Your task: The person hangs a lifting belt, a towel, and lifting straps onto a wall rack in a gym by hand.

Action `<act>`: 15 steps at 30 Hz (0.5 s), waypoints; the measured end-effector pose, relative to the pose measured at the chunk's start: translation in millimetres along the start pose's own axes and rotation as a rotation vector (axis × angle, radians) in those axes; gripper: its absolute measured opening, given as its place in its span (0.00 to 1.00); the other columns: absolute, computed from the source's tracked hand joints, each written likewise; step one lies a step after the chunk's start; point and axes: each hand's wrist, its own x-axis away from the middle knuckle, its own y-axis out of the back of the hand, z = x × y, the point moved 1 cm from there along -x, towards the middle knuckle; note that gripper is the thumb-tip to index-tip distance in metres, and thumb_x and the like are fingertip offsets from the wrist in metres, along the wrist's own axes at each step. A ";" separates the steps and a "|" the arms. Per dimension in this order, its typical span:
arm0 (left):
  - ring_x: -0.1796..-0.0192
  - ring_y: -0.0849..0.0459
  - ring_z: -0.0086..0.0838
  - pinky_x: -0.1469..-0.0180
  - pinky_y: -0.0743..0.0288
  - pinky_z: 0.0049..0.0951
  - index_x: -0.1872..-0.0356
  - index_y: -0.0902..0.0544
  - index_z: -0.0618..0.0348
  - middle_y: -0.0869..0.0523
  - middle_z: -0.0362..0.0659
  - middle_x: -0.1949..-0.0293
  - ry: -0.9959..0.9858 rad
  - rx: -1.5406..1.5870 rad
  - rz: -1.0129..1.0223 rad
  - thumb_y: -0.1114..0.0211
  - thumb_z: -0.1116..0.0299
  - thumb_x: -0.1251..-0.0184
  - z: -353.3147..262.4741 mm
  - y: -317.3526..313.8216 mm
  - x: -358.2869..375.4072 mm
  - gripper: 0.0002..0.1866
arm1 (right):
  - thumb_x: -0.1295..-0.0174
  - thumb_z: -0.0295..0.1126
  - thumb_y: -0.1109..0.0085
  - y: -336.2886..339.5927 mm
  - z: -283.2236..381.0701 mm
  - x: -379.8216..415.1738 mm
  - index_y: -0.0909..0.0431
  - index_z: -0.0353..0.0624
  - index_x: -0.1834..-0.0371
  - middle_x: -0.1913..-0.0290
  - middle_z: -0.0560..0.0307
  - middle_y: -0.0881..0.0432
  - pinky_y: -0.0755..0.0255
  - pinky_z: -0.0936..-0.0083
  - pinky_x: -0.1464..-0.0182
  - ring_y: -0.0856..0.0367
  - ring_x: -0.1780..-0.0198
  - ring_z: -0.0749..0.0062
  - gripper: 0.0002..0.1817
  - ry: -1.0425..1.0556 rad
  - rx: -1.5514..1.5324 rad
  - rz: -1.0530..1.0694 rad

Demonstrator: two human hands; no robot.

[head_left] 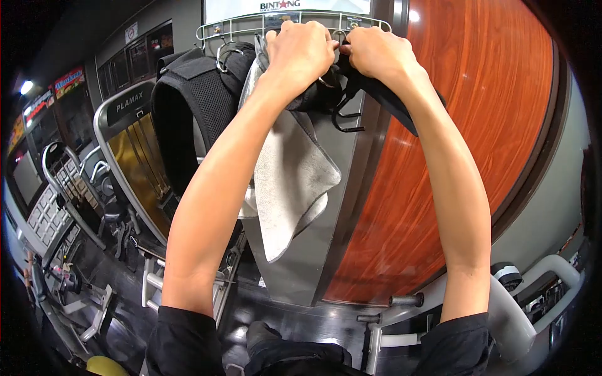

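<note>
Both arms reach up to a wire hook rack [241,29] on the wall. My left hand [301,53] is closed, its fingers curled around part of a black strap-like item [392,100] at the rack. Close beside it, my right hand [379,50] is also closed on this item, which stretches down to the right under my wrist. What the fingertips pinch is mostly hidden. A grey towel [291,178] hangs below my left wrist. To its left hangs a black padded vest [204,84] with mesh lining. Black hooks [348,122] stick out below my hands.
A glossy reddish wood panel [464,125] stands on the right. At left is a weight machine marked PLAMAX [128,116], with more gym equipment behind it. White machine frame tubes [511,319] rise at lower right. Dark floor [301,326] shows below.
</note>
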 end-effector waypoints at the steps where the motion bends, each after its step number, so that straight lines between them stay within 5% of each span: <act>1: 0.60 0.16 0.45 0.49 0.30 0.49 0.67 0.12 0.52 0.14 0.49 0.73 0.009 -0.021 0.026 0.42 0.58 0.36 0.2 -0.5 0.1 0.13 | 0.45 0.33 0.44 0.1 0.6 0.2 0.16 0.41 0.62 0.59 0.46 0.15 0.23 0.60 0.55 0.16 0.55 0.54 0.12 -0.014 -0.002 0.040; 15: 0.61 0.16 0.44 0.52 0.30 0.44 0.67 0.11 0.51 0.13 0.47 0.73 -0.029 -0.040 0.035 0.36 0.59 0.41 -1.3 4.6 12.3 0.11 | 0.38 0.41 0.45 -17.5 -2.8 25.1 0.19 0.44 0.59 0.61 0.46 0.17 0.25 0.57 0.58 0.18 0.58 0.48 0.14 -0.045 -0.078 0.039</act>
